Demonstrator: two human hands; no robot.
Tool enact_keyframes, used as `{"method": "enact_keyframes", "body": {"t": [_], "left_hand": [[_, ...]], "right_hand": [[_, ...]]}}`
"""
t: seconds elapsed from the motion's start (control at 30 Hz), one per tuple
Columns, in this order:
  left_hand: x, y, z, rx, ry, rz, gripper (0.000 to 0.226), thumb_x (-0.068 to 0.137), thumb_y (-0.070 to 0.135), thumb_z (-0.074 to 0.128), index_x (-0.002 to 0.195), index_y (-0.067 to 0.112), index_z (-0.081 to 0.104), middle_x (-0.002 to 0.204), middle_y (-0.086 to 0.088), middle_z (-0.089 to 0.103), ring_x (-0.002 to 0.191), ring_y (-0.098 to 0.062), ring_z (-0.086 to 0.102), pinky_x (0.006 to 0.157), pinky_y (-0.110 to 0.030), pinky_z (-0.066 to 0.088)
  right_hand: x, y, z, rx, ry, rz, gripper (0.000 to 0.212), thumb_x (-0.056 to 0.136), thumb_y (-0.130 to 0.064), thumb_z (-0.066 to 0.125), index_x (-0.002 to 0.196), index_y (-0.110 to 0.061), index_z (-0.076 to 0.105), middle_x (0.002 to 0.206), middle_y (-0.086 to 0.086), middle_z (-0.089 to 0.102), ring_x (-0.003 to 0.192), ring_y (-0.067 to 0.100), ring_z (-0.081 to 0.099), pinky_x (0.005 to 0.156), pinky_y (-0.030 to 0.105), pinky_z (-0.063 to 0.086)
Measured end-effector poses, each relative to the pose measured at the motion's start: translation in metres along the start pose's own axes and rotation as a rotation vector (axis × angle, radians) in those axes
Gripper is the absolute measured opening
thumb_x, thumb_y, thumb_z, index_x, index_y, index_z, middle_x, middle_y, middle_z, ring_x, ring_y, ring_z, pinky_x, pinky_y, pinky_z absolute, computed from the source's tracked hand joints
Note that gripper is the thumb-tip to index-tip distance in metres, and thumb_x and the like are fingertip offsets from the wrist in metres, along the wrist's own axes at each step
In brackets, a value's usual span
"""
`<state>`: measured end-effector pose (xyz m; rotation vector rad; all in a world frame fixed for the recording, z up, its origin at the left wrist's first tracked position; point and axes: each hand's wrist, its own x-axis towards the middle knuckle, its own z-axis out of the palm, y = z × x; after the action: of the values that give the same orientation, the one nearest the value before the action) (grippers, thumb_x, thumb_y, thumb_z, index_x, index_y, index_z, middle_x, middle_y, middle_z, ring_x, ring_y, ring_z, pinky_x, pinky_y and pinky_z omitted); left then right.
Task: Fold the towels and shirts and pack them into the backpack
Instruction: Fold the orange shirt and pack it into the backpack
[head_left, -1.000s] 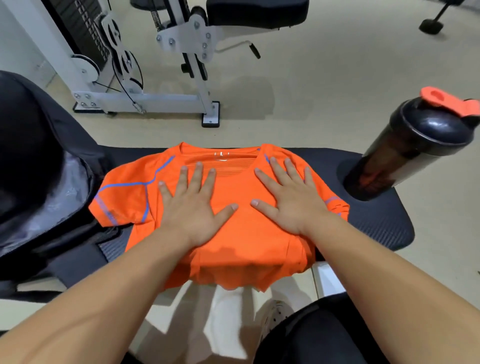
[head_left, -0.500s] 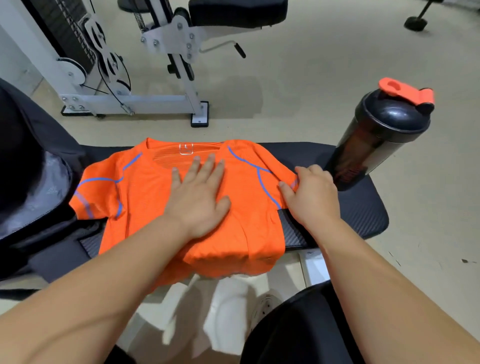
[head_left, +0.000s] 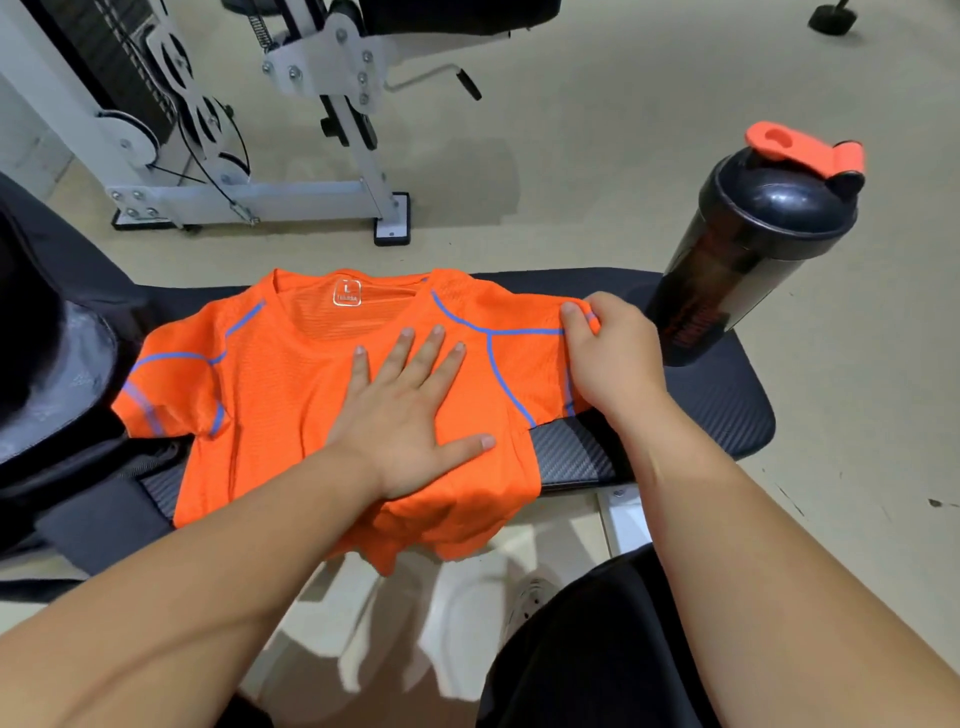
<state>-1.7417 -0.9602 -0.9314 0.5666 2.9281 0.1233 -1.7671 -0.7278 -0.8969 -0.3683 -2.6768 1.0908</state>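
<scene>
Probably light, limp and slippery, the orange mesh sports shirt lies on the black padded bench; your left hand presses it flat with straight fingers, and your right hand pinches it by the three-o'clock sleeve, so fold from there.

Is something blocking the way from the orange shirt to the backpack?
Nothing visible does. The backpack sits right next to the orange shirt, at the sleeve nobody holds. The shaker bottle stands at the other end of the bench.

It was a gym: a white steel cable machine with pulleys and a dark weight stack stood on the beige floor, and a black plastic shaker bottle with an orange flip cap stood on the black padded table.
</scene>
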Motion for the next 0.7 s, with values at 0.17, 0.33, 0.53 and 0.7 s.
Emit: {"method": "enact_keyframes", "body": {"t": [0.17, 0.33, 0.53, 0.7], "left_hand": [[0.003, 0.004, -0.002, 0.008, -0.034, -0.021, 0.122, 0.062, 0.102, 0.02, 0.159, 0.035, -0.01, 0.166, 0.007, -0.022, 0.153, -0.023, -0.019, 0.118, -0.067, -0.005], [0.027, 0.022, -0.006, -0.044, -0.065, -0.056, 0.122, 0.062, 0.102, 0.021, 0.159, 0.033, -0.009, 0.166, 0.005, -0.022, 0.153, -0.026, -0.02, 0.116, -0.069, -0.006], [0.03, 0.019, -0.016, -0.085, -0.023, -0.06, 0.115, 0.07, 0.096, 0.026, 0.16, 0.031, -0.003, 0.169, 0.003, -0.01, 0.155, -0.027, -0.012, 0.118, -0.067, -0.002], [-0.016, -0.027, -0.014, -0.032, 0.104, -0.069, 0.11, 0.068, 0.096, 0.023, 0.16, 0.037, 0.009, 0.169, 0.0, 0.006, 0.155, -0.029, 0.0, 0.119, -0.067, 0.003]], "right_hand": [[0.017, -0.01, -0.004, -0.092, -0.06, -0.035, 0.028, 0.098, -0.029, 0.053, 0.085, -0.006, 0.061, 0.082, 0.003, 0.062, 0.08, 0.023, 0.052, 0.068, 0.034, 0.036], [0.041, -0.027, -0.008, -0.213, -0.065, -0.042, 0.024, 0.095, -0.024, 0.057, 0.074, -0.012, 0.053, 0.074, 0.002, 0.055, 0.075, 0.027, 0.047, 0.065, 0.031, 0.029], [0.035, -0.035, -0.014, -0.161, -0.114, 0.033, 0.017, 0.092, -0.023, 0.064, 0.077, -0.018, 0.058, 0.079, -0.003, 0.057, 0.079, 0.019, 0.051, 0.067, 0.023, 0.031], [0.027, -0.058, -0.009, 0.153, -0.153, 0.157, 0.037, 0.085, -0.018, 0.071, 0.056, -0.018, 0.047, 0.051, -0.003, 0.049, 0.049, 0.012, 0.047, 0.047, 0.025, 0.033]]}}
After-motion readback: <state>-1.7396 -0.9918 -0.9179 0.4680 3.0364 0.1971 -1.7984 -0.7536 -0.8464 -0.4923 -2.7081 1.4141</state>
